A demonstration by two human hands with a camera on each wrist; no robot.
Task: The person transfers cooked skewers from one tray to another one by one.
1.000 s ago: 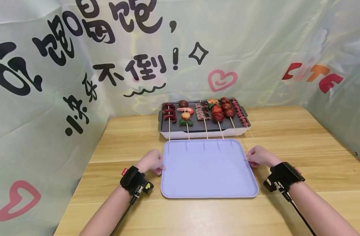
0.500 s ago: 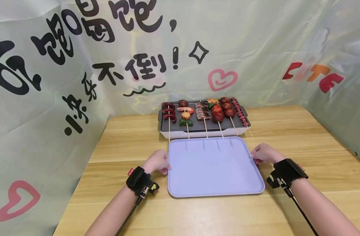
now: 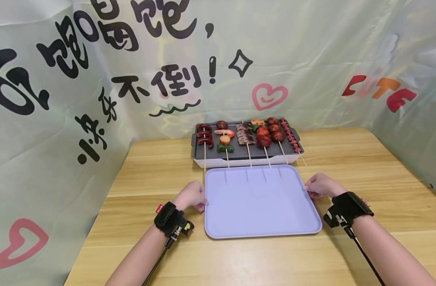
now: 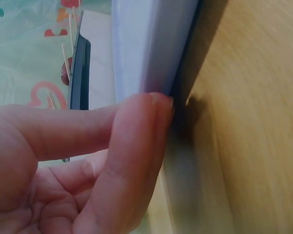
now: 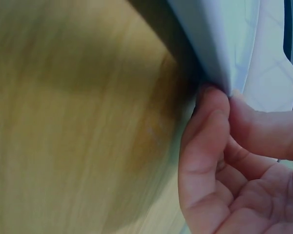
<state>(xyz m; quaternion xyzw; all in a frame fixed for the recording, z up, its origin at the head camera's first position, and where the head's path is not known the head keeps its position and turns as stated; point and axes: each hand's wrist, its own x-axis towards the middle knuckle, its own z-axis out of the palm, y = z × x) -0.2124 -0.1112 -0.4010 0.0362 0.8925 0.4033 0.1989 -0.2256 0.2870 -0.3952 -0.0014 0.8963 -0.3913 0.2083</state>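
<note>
A pale purple rectangular tray point(image 3: 262, 202) lies in front of the grill, turned slightly. My left hand point(image 3: 193, 195) pinches its left rim between thumb and fingers; the left wrist view shows the fingertips curled at the edge of the tray point(image 4: 156, 44). On the opposite side my right hand point(image 3: 321, 186) pinches the right rim, thumb on top and fingers beneath in the right wrist view, where the tray point(image 5: 210, 39) slants in from above. Nothing rests on the tray apart from faint shadows of skewer sticks.
Behind the tray stands a white grill with a dark plate point(image 3: 236, 153). Several skewers lie on it: sausages point(image 3: 205, 135), fish pieces point(image 3: 244, 135), mushrooms point(image 3: 278, 136) and others, sticks jutting over the front edge. A printed cloth point(image 3: 311, 59) hangs behind the wooden table point(image 3: 150, 167).
Both hands have shifted the tray to the right and slightly toward the grill, turning it a little. Most of the motion came in the first half second. The skewers have stayed put.
</note>
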